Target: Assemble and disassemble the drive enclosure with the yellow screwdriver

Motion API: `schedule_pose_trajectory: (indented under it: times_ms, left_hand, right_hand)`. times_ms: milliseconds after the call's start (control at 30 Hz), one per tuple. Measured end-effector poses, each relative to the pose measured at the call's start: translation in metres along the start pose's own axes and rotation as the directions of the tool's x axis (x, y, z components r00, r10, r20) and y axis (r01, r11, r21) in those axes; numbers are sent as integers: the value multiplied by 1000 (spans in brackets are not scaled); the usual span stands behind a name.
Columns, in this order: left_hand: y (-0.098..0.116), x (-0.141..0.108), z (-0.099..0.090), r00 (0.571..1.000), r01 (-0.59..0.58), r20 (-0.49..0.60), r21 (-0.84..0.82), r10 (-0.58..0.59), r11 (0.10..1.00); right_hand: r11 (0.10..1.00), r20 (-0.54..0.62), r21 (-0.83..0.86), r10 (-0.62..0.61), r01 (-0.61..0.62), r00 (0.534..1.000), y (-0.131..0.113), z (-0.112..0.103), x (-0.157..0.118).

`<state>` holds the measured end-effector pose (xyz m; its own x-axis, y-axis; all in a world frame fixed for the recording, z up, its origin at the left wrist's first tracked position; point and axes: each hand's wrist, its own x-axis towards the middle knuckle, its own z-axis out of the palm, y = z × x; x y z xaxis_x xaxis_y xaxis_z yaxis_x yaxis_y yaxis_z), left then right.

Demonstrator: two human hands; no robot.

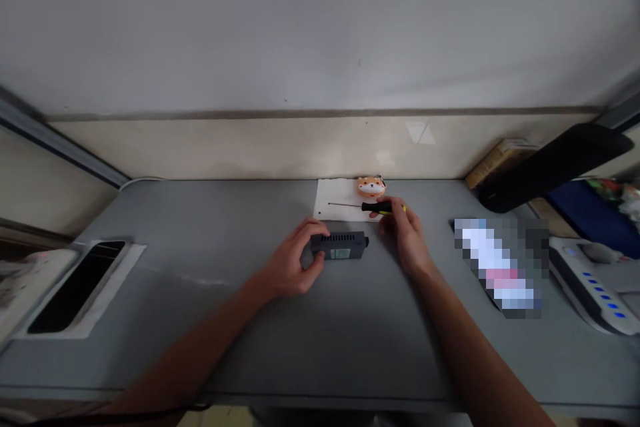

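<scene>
My left hand [295, 259] grips the left end of a dark grey box [350, 247] with a row of vent slots and a pale label, thumb in front and fingers behind. A small black knob sticks out at its right end. In my right hand [407, 233] is a screwdriver [373, 207] with a black and yellow handle, its thin shaft pointing left above a white sheet of paper [340, 190]. A small dark dot, perhaps a screw, shows at the paper's lower left. An orange and white animal-faced case [371, 186] sits on the paper's right part.
To the left, a black phone [77, 287] lies on white paper beside a white device. On the right are a blurred-out screen [495, 267], a black cylindrical object [555, 167] leaning over a box, and a white power strip [595, 283]. A wall [250, 147] bounds the grey desk behind.
</scene>
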<state>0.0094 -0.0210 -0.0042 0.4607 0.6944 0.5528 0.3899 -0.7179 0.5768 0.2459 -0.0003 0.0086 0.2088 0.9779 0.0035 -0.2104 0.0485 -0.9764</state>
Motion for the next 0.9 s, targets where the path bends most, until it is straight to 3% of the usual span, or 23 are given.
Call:
schedule_pose_trajectory:
  times_ms: [133, 267, 400, 600, 900]
  left_hand:
    - [-1, 0, 7, 987, 162, 42, -101, -158, 982]
    - [-8, 0, 13, 957, 287, 78, -94, -280, 953]
    - [-14, -3, 19, 960, 280, 31, -14, -279, 960]
    - [-14, -3, 21, 979, 195, 44, 66, -199, 978]
    - [-6, -4, 6, 938, 168, 297, 57, -178, 984]
  right_hand:
    - [989, -113, 143, 41, -24, 993, 3, -4, 6]
    - [972, -180, 231, 93, -50, 979, 1, -4, 9]
    - [974, -177, 221, 80, -40, 981, 2, -3, 9]
    - [977, -177, 209, 72, -34, 982, 3, -2, 8]
    - [973, -197, 227, 71, -25, 978, 2, -3, 10]
